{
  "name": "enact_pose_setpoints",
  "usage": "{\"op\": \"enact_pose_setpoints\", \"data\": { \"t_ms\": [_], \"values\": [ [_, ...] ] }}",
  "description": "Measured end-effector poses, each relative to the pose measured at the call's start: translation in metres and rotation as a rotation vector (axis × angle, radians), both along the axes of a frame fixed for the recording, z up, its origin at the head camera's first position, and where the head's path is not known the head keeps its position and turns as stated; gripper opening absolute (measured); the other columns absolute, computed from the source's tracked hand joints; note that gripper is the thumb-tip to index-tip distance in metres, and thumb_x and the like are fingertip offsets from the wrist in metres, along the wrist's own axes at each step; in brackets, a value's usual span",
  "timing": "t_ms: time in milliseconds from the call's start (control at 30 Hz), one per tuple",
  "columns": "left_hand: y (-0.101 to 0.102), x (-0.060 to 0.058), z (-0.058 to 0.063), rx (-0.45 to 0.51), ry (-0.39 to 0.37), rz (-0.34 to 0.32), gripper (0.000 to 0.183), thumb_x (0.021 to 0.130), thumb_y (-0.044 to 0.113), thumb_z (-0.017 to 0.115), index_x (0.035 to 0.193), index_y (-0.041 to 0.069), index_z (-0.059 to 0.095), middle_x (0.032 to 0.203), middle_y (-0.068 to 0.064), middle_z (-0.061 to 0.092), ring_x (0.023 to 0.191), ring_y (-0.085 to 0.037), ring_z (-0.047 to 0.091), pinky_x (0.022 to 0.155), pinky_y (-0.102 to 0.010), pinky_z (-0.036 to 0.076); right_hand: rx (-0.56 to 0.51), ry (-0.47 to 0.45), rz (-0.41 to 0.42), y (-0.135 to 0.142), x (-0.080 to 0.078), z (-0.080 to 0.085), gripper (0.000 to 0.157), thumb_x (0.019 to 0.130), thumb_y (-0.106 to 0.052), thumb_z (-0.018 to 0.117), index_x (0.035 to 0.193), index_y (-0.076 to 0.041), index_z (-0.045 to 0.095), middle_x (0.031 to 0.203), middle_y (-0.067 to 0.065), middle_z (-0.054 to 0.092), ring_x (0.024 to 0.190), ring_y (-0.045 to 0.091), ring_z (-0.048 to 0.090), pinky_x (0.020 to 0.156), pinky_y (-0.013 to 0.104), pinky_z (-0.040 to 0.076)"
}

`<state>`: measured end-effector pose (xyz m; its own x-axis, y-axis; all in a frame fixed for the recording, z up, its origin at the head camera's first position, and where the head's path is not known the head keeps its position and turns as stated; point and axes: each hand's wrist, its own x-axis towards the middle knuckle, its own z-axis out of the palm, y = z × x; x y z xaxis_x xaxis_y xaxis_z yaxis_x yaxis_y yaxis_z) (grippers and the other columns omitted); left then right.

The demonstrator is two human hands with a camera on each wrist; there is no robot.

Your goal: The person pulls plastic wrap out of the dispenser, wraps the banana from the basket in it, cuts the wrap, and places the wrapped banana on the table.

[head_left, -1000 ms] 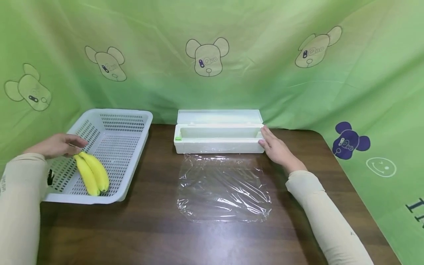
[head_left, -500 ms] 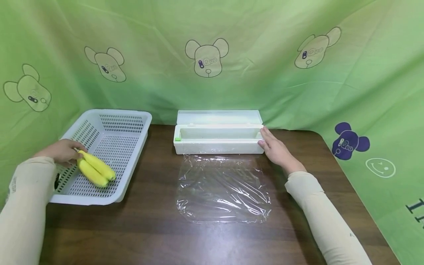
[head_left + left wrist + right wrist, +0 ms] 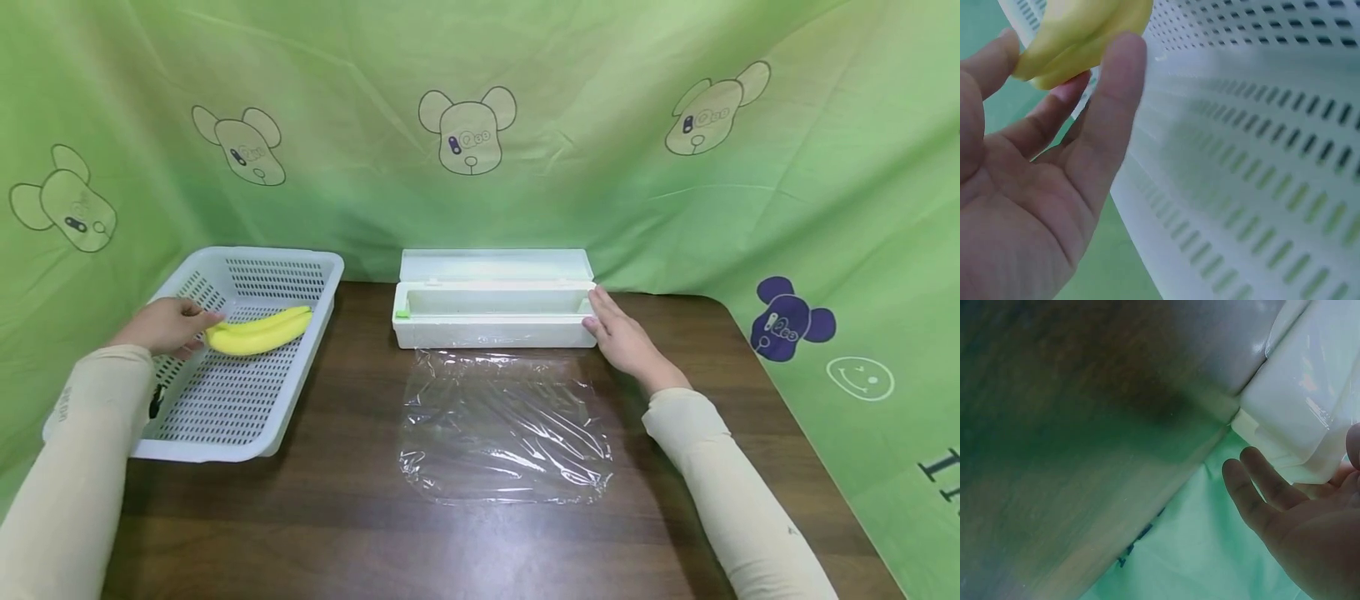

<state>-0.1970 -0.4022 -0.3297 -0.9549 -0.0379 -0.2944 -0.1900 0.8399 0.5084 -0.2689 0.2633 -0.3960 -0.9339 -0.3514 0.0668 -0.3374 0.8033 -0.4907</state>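
My left hand (image 3: pixel 167 325) pinches the stem end of a pair of yellow bananas (image 3: pixel 258 332) over the white perforated basket (image 3: pixel 300 379). In the left wrist view the thumb and fingers close on the tip of the bananas (image 3: pixel 1082 37). The bananas point to the right, toward the basket's far side. My right hand (image 3: pixel 628 342) rests with straight fingers against the right end of a long white cling film box (image 3: pixel 495 333), whose lid (image 3: pixel 495 265) stands up at the back. A sheet of clear cling film (image 3: pixel 506 433) spreads from the box's front over the table.
The brown wooden table (image 3: pixel 360 533) carries the basket at left and the box at the back middle. A green curtain (image 3: pixel 600 200) with printed bear heads hangs behind and at both sides. A small green piece (image 3: pixel 402 314) sits at the box's left end.
The left hand has lifted the bananas and moved rightward and away; they have swung from pointing toward the near side to pointing right. The right hand, box and film stay in place.
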Motion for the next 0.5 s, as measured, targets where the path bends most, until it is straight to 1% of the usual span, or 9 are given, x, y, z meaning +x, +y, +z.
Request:
{"op": "enact_pose_setpoints", "data": {
  "t_ms": [100,233,367,500],
  "values": [
    [0.008,-0.002,0.001,0.010,0.008,0.024,0.086,0.102,0.060,0.043,0.131,-0.021,0.041,0.099,-0.028,0.065,0.077,-0.031,0.070,0.070,-0.047,0.058,-0.005,0.001,0.004,0.000,0.000,-0.001,0.063,0.111,-0.029,0.038,0.158,0.004,0.013,0.166,0.017,0.003,0.152,0.033,0.005,0.121,0.048,0.007],
    [0.018,-0.007,0.000,0.080,0.054,0.027,0.087,0.103,0.059,0.040,0.132,-0.023,0.036,0.107,-0.034,0.058,0.078,-0.032,0.071,0.072,-0.047,0.059,-0.005,-0.001,0.005,0.000,0.000,-0.003,0.063,0.111,-0.030,0.038,0.158,0.003,0.013,0.167,0.015,0.002,0.152,0.032,0.005,0.121,0.048,0.008],
    [0.026,-0.012,-0.002,0.156,0.105,-0.005,0.077,0.105,0.052,0.044,0.130,-0.020,0.036,0.116,-0.037,0.052,0.082,-0.031,0.071,0.073,-0.045,0.060,-0.008,0.002,0.006,0.001,-0.001,-0.004,0.063,0.111,-0.030,0.038,0.159,0.002,0.013,0.167,0.015,0.002,0.152,0.033,0.005,0.121,0.048,0.009],
    [0.030,-0.017,-0.001,0.213,0.118,-0.030,0.070,0.105,0.039,0.054,0.136,-0.020,0.033,0.124,-0.039,0.048,0.086,-0.030,0.070,0.076,-0.043,0.060,-0.012,0.011,0.003,0.002,-0.002,-0.005,0.063,0.111,-0.029,0.038,0.158,0.003,0.013,0.167,0.015,0.002,0.151,0.036,0.007,0.121,0.049,0.009]
  ]
}}
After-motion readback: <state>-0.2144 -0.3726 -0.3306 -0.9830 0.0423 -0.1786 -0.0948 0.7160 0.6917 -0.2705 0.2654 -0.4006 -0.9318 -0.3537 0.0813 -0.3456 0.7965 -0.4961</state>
